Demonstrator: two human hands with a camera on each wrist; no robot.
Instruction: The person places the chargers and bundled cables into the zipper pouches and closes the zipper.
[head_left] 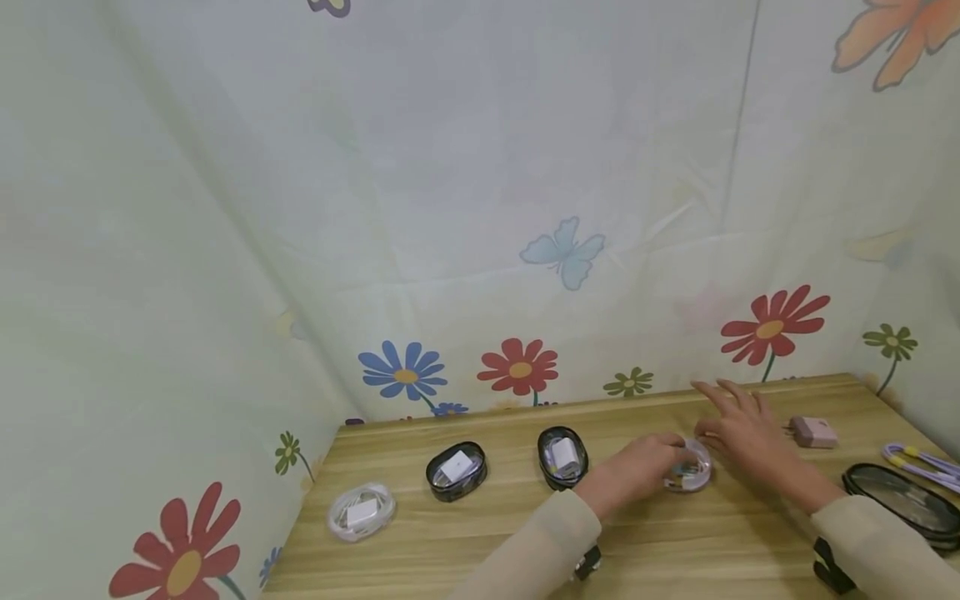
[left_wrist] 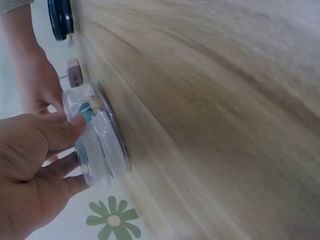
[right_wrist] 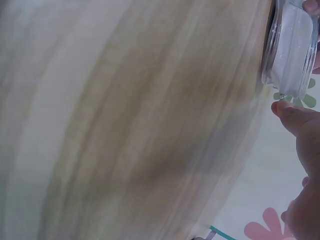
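Note:
My left hand (left_wrist: 30,160) grips a round clear zip case (left_wrist: 102,137), its thumb on the top and its fingers at the far side. Inside the case a pale coiled cable shows, with teal and yellow bits. The case lies flat, close on the wooden table. At the case's right edge, the thumb and forefinger tips of my right hand (right_wrist: 305,135) pinch a small pull tab (right_wrist: 281,96). Its other fingers spread up and away in the head view, where the left hand partly hides the case (head_left: 696,471).
Along the wooden table (head_left: 480,550) to the left are a white-edged case (head_left: 362,512) and two black-rimmed cases (head_left: 456,471) with chargers inside. Rightward lie a pink plug (head_left: 814,432), a purple cable (head_left: 926,467) and a black-rimmed clear case (head_left: 903,500). A flowered curtain (head_left: 450,208) hangs behind.

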